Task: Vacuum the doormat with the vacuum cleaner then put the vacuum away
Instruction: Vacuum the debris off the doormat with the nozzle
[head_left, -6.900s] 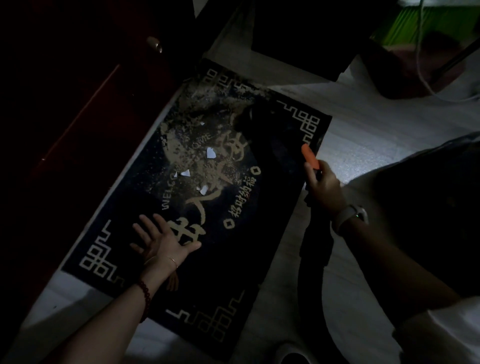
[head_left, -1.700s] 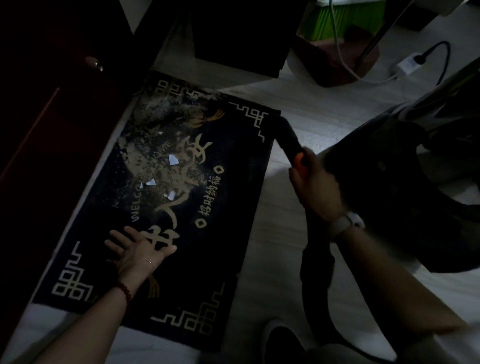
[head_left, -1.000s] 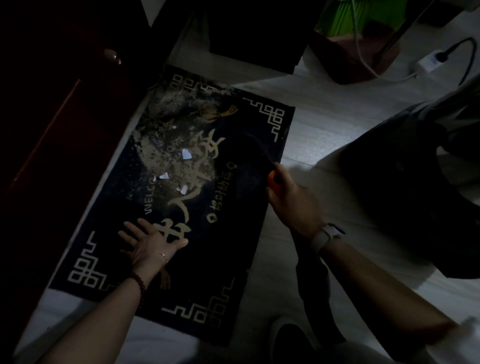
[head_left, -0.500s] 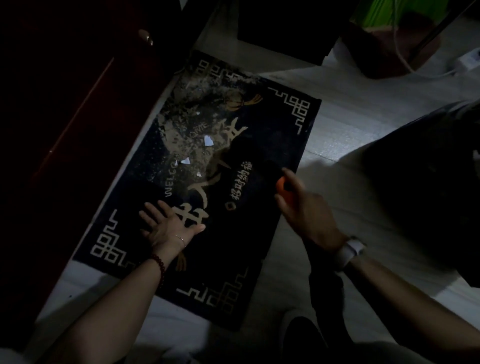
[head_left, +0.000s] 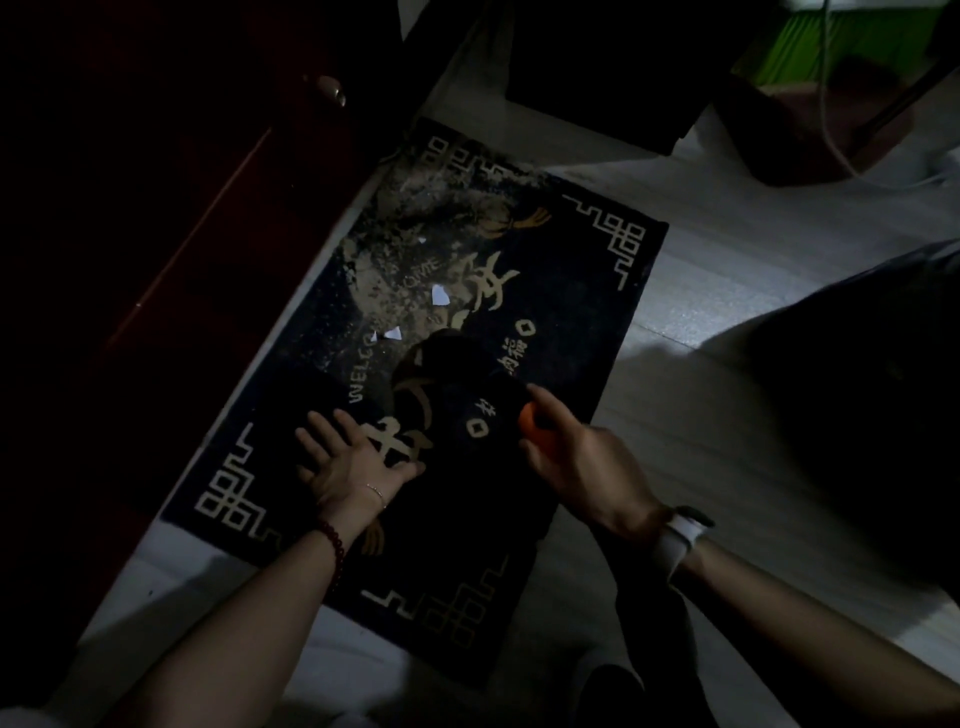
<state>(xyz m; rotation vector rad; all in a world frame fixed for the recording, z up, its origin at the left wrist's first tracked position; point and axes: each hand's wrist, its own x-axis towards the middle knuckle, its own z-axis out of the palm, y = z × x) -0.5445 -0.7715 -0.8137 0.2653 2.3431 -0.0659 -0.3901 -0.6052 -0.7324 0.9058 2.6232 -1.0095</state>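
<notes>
On the doormat (head_left: 561, 291), the left hand (head_left: 349, 462) is pressing flat, fingers spread, while the right hand (head_left: 582, 462) is gripping the vacuum cleaner (head_left: 457, 384) by its orange-marked handle; its dark nozzle is pointing up-left toward the paper scraps (head_left: 440, 296), just beyond.

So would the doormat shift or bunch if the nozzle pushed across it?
Probably some: the doormat looks thin and flat on smooth floor, so it could slide. The left hand presses it flat, likely to stop that. The far end seems freer to ruck.
</notes>
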